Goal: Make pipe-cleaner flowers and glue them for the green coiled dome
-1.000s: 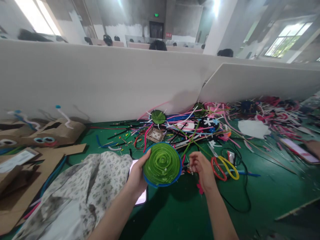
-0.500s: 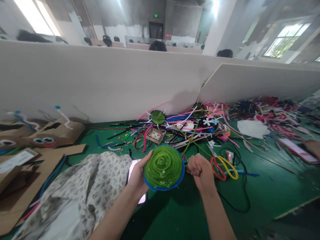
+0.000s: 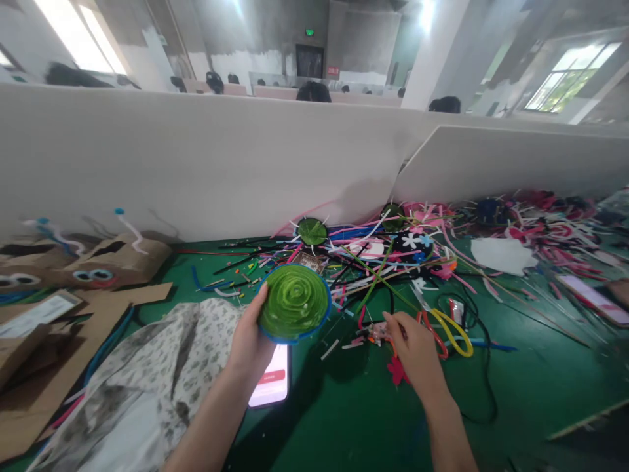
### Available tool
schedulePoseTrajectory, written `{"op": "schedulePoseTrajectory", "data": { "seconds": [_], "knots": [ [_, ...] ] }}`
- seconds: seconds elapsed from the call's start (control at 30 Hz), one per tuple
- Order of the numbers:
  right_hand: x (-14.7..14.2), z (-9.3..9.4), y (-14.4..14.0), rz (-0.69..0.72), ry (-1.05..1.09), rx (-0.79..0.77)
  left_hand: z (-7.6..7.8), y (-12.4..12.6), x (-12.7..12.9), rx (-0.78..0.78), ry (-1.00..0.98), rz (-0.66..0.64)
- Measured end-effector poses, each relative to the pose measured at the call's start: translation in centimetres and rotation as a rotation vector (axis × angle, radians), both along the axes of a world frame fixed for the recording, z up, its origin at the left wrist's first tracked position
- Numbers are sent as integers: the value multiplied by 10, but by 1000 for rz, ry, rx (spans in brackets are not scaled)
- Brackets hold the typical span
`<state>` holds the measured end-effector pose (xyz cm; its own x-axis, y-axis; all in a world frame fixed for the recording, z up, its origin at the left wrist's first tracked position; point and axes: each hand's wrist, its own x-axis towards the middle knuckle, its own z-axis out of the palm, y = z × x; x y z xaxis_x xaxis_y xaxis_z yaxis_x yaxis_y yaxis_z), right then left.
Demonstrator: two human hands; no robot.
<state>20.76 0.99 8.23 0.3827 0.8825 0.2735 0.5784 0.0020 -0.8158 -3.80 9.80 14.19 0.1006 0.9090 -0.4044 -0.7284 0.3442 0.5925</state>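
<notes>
Item: coiled green disc (image 3: 295, 298) with blue rim, held up in front of the person, its spiral face toward the camera; seen from here, it overlaps the far end of a lit phone (image 3: 270, 387).

Left hand (image 3: 250, 337): clasping the disc at its left edge, thumb laid along the rim, remaining fingers mostly hidden behind.

Right hand (image 3: 415, 351): well apart from the disc, low over the table, fingers curled, thumb and forefinger close together beside a small pinkish cluster (image 3: 377, 333) — whether they pinch anything cannot be told.

Near the right hand: red flower-shaped piece (image 3: 396, 371), just below the fingers; scissors (image 3: 437, 314) with orange and yellow handles, partly behind the hand.

Surroundings: green table (image 3: 314, 426); floral cloth (image 3: 187, 347), left of the phone; heap of coloured fuzzy stems (image 3: 363, 233), beyond the disc; brown paper figures (image 3: 142, 255) with large eyes, far left.
</notes>
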Motion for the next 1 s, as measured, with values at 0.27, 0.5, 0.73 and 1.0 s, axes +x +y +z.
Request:
{"op": "schedulePoseTrajectory", "data": {
  "seconds": [0.27, 0.5, 0.73, 1.0],
  "knots": [
    [-69, 26, -7, 133, -140, 150, -12, -20, 19, 80, 136, -163],
    [-94, 31, 4, 101, -77, 328, -21, -36, 31, 185, 193, -222],
    [-90, 21, 6, 60, 48, 239, -26, -38, 35, 140, 196, -227],
    [-38, 16, 8, -349, 347, 196, -13, -31, 29, 109, 161, -161]
  ]
}}
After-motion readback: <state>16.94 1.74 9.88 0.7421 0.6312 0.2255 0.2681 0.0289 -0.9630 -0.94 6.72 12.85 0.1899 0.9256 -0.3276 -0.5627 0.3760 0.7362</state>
